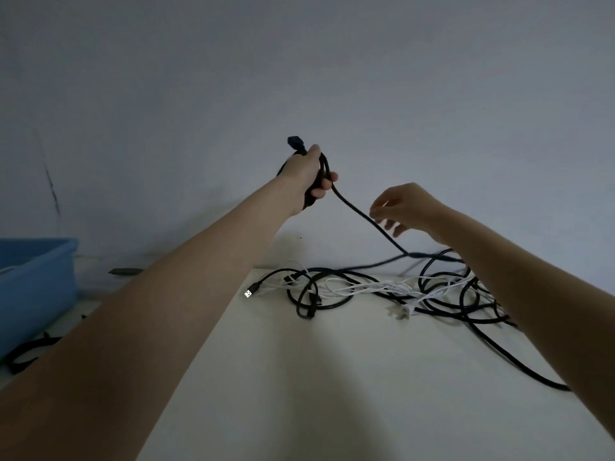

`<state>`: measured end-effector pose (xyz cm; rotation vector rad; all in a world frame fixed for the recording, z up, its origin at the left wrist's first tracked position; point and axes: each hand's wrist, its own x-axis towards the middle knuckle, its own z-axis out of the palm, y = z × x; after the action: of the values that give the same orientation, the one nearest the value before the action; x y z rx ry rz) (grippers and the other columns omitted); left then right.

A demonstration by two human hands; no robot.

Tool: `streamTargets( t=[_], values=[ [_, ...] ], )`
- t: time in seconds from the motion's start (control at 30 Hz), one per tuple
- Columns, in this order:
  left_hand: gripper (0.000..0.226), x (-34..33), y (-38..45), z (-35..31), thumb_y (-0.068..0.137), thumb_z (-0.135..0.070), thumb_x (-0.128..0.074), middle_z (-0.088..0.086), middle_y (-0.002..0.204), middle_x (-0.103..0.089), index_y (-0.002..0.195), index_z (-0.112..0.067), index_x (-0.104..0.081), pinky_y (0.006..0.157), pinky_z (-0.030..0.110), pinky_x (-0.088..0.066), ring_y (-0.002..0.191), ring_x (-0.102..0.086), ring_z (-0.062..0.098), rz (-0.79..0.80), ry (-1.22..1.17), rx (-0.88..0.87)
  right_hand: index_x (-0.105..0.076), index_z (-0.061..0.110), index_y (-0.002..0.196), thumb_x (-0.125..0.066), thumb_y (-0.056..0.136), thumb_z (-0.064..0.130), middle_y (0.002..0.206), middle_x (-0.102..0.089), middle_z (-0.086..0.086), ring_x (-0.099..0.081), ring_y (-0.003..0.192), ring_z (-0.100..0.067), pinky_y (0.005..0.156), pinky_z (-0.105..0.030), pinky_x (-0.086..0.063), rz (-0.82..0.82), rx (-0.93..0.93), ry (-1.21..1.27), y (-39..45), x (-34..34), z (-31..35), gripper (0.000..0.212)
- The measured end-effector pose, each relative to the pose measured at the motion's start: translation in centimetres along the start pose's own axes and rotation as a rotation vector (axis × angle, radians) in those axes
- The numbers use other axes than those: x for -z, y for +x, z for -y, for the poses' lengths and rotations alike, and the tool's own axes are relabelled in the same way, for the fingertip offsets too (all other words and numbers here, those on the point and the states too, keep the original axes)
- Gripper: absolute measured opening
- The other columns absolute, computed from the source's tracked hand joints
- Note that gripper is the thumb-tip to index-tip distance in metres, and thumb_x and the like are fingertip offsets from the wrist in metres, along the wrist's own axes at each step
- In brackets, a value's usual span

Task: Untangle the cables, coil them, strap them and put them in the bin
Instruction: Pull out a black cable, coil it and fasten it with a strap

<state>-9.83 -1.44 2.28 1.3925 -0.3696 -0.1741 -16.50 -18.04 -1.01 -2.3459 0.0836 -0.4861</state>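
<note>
Left hand (307, 174) is raised high above the far edge of the table (299, 377), its fingers wrapped tight around several loops of a black cable (356, 211). A black plug (296, 144) on that cable sticks up out of the top of the fist. From the fist one strand of the cable runs down and to the right, drawn fairly straight, toward the tangle on the table.

The right hand (404, 207) hangs lower and to the right of the left one, palm turned down, fingers loosely spread and slightly curled. Its fingertips (376, 211) are at the slanting strand; whether they touch or pinch it I cannot tell.

A tangle of cables (382, 291) lies along the table's far edge, from about the middle across to the right side. Black cords and thin white cords (366, 289) cross over and through each other there. A black lead with a USB plug (249, 292) pokes out of the left end of the tangle, the plug resting on bare tabletop. A thick black cord (519, 364) trails from the tangle toward the right edge and passes under the right forearm.

At the left edge of the view stands a blue bin (36, 281). A few black straps (23, 356) lie in front of it, near the left forearm.
</note>
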Motion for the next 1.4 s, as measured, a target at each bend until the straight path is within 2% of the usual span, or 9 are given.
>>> streamTargets(
  t=[0.13,0.3,0.5,0.6,0.7,0.83,1.07,1.23,1.4],
  values=[
    [0.032,0.2,-1.1,1.4,0.104,-0.03,-0.031,0.006,0.063,-0.056,0.116,-0.007,-0.049,0.03,0.014,-0.023,0.032,-0.037,0.005,0.178,-0.042,0.048,-0.061,0.008,0.113,-0.047,0.097,0.027,0.11,-0.066,-0.006,-0.059,0.104,-0.018,0.094,-0.03,-0.044,0.303,-0.003,0.221,-0.4,-1.0,0.6,0.029],
    [0.036,0.3,-0.9,4.0,0.104,-0.035,-0.029,-0.001,0.054,-0.064,0.124,-0.015,-0.049,0.037,0.015,-0.033,0.056,-0.045,0.009,0.149,-0.137,0.033,-0.061,0.005,0.086,-0.033,0.102,0.034,0.057,-0.046,0.002,-0.04,0.053,-0.014,0.061,-0.024,-0.042,0.497,-0.067,0.371,-1.4,-2.4,0.7,0.043],
    [0.047,-1.1,-1.4,6.3,0.103,-0.041,-0.022,0.008,0.085,-0.074,0.142,-0.018,-0.034,0.058,0.022,-0.057,0.071,-0.07,0.019,0.256,-0.408,0.096,-0.056,0.007,0.075,-0.031,0.098,0.05,0.053,-0.03,0.002,-0.02,0.045,-0.01,0.045,-0.02,-0.022,0.519,-0.094,0.282,-2.4,-3.4,-0.1,0.054],
    [0.049,-1.4,-1.6,6.4,0.102,-0.043,-0.022,0.004,0.08,-0.073,0.141,-0.019,-0.037,0.045,0.015,-0.047,0.052,-0.062,0.009,0.33,-0.398,0.079,-0.062,0.004,0.073,-0.029,0.09,0.065,0.055,-0.042,-0.001,-0.031,0.044,-0.013,0.048,-0.022,-0.031,0.553,-0.203,0.159,-2.7,-4.1,-1.0,0.071],
    [0.053,-0.6,-1.5,5.9,0.101,-0.047,-0.021,-0.005,0.056,-0.061,0.136,-0.017,-0.047,0.032,0.011,-0.023,0.029,-0.035,0.001,0.478,-0.288,0.083,-0.061,0.002,0.105,-0.044,0.085,0.06,0.085,-0.063,-0.008,-0.058,0.071,-0.016,0.071,-0.026,-0.051,0.641,-0.262,0.299,-2.7,-4.1,-1.7,0.063],
    [0.061,0.3,-2.7,5.0,0.089,-0.056,-0.026,-0.007,0.045,-0.045,0.112,-0.018,-0.067,0.03,0.011,-0.013,0.023,-0.027,0.0,0.801,-0.193,0.144,-0.054,0.007,0.125,-0.056,0.088,0.034,0.123,-0.062,-0.011,-0.058,0.116,-0.024,0.101,-0.035,-0.044,0.607,-0.148,0.791,-2.1,-3.8,-2.0,0.046],
    [0.036,0.1,-3.4,5.1,0.083,-0.04,-0.051,-0.006,0.043,-0.047,0.071,-0.017,-0.075,0.036,0.012,-0.022,0.029,-0.031,0.002,0.811,0.064,0.129,-0.058,0.0,0.098,-0.036,0.099,0.015,0.068,-0.069,-0.007,-0.069,0.075,-0.02,0.078,-0.04,-0.054,0.521,-0.068,0.857,-1.4,-4.2,-0.1,0.027],
    [0.043,-0.2,-2.7,5.7,0.096,-0.018,-0.04,0.0,0.057,-0.061,0.073,-0.008,-0.076,0.044,0.011,-0.041,0.044,-0.051,0.003,0.721,0.057,0.167,-0.048,0.002,0.072,-0.032,0.098,0.005,0.043,-0.053,-0.006,-0.05,0.038,-0.014,0.044,-0.022,-0.048,0.394,-0.165,0.954,-0.6,-4.5,0.5,0.031],
    [0.034,-0.4,-2.8,6.3,0.099,-0.019,-0.041,-0.004,0.046,-0.051,0.076,-0.006,-0.063,0.037,0.009,-0.029,0.035,-0.042,0.002,0.568,-0.03,0.09,-0.052,0.0,0.061,-0.031,0.095,0.0,0.039,-0.05,-0.006,-0.056,0.04,-0.016,0.044,-0.021,-0.05,0.34,-0.23,0.966,0.3,-5.2,0.4,0.039]
  ],
)
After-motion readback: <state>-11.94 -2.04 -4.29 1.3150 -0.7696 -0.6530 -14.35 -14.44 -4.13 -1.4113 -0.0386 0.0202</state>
